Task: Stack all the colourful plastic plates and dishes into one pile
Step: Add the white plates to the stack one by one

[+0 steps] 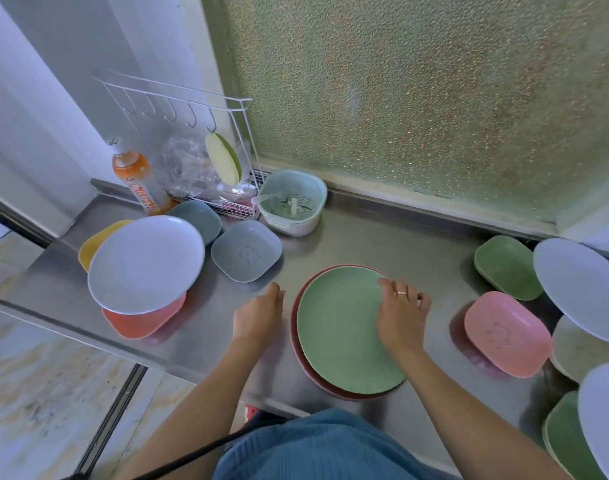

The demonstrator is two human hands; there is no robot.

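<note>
the right hand (401, 315) holds the edge of the green plate (337, 327) with bent fingers. that plate sits on a red plate (298, 351). the left hand (260, 315) is open and holds nothing.

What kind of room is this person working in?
Most likely a home kitchen: a steel counter spread with plastic plates such as the green plate, a wire rack with hooks, and a drink bottle.
</note>
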